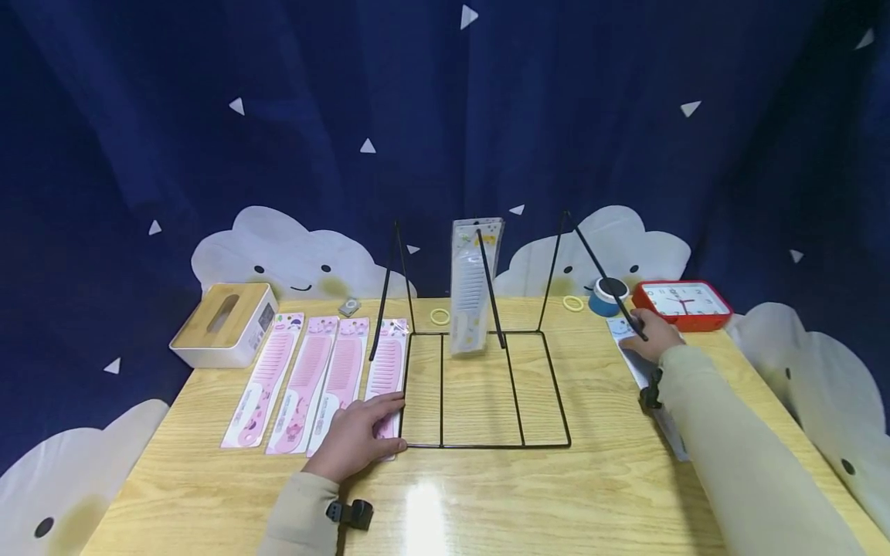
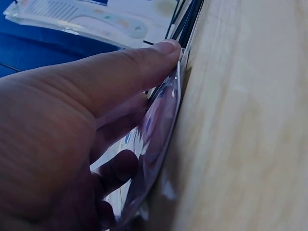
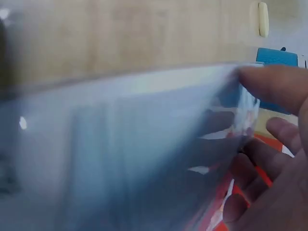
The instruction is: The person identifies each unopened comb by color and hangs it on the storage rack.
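Observation:
A black wire display rack [image 1: 487, 446] stands mid-table, with packaged pale combs [image 1: 469, 286] hanging on its middle arm. My left hand [image 1: 356, 436] rests at the rack's front left corner, thumb and forefinger touching the wire, over a packaged pink comb [image 1: 386, 371]. In the left wrist view, the thumb [image 2: 139, 65] reaches to the wire beside the clear packaging [image 2: 161, 125]. At the right, my right hand [image 1: 652, 336] pinches the upper end of a pale, flat comb package [image 1: 669, 432]. The right wrist view shows this package [image 3: 130, 144] close up, thumb at its edge.
Several packaged pink combs [image 1: 316, 386] lie left of the rack. A tissue box [image 1: 225, 324] stands back left. Behind are a small grey object [image 1: 349, 307], yellow rings [image 1: 439, 316], a blue round container [image 1: 606, 298] and a red clock [image 1: 684, 303]. Rack arms [image 1: 605, 274] jut forward.

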`<state>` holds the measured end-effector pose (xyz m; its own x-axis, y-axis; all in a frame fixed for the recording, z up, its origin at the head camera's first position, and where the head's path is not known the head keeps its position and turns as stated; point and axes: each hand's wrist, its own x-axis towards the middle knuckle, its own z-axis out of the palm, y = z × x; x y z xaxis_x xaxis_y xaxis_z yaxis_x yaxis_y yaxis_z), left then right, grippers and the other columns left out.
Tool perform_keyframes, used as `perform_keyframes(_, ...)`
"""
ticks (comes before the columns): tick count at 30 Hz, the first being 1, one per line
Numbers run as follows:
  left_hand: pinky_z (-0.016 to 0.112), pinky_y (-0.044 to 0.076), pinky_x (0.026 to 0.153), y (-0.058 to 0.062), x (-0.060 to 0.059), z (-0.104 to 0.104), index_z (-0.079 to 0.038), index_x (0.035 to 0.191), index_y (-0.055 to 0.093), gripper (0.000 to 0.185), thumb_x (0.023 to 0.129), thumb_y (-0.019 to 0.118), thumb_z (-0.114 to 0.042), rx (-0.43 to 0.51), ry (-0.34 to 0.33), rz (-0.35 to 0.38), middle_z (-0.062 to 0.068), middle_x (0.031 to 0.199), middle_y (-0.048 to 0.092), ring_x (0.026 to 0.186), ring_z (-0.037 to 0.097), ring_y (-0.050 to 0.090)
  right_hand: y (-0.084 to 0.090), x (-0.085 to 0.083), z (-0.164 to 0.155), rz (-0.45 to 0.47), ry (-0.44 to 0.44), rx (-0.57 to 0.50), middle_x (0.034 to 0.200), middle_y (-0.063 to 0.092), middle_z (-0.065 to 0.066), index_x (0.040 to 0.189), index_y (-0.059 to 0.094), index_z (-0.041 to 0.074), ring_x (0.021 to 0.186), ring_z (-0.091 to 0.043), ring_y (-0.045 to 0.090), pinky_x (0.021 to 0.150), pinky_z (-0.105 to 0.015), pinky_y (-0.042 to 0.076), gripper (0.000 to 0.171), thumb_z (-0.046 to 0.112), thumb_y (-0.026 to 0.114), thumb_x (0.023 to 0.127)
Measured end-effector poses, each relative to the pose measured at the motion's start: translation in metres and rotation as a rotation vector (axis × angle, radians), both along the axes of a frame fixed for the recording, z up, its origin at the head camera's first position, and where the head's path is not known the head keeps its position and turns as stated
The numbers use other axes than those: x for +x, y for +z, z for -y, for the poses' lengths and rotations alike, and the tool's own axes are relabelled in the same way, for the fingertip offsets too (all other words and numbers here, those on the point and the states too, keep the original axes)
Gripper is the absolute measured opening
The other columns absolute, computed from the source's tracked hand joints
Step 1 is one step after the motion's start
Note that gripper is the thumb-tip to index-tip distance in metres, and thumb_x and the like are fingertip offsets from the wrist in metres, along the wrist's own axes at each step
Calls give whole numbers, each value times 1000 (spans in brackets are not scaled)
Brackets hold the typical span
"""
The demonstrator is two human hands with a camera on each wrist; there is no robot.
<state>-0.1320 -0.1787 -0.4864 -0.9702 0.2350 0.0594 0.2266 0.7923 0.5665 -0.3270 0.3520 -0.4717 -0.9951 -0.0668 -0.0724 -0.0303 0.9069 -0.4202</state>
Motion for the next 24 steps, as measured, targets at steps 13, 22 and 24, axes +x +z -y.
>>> perform_keyframes(13, 51, 37, 91, 2, -1, -2, -17, 135, 65, 65, 76, 86, -38, -3, 7, 8, -9, 145, 56, 119, 25, 56, 13, 5, 12, -177, -175, -98, 96, 67, -23, 104, 65, -5, 86, -37, 58, 73, -43, 43, 24, 15, 64, 93)
perform_keyframes(22, 56, 35, 96, 1, 0, -1, -18, 136, 65, 65, 77, 86, -38, -17, 6, 13, -9, 146, 56, 123, 27, 55, 77, 55, 83, -231, 85, -340, 85, 64, -9, 99, 65, 4, 77, -22, 54, 67, -31, 42, 19, 22, 70, 95)
perform_keyframes(24, 55, 36, 95, 1, 0, -1, -18, 136, 65, 65, 77, 86, -38, -13, 8, 14, -9, 146, 55, 122, 27, 55, 96, 76, 111, -228, 174, -441, 85, 65, -9, 99, 66, 3, 75, -19, 56, 65, -28, 45, 16, 18, 69, 96)
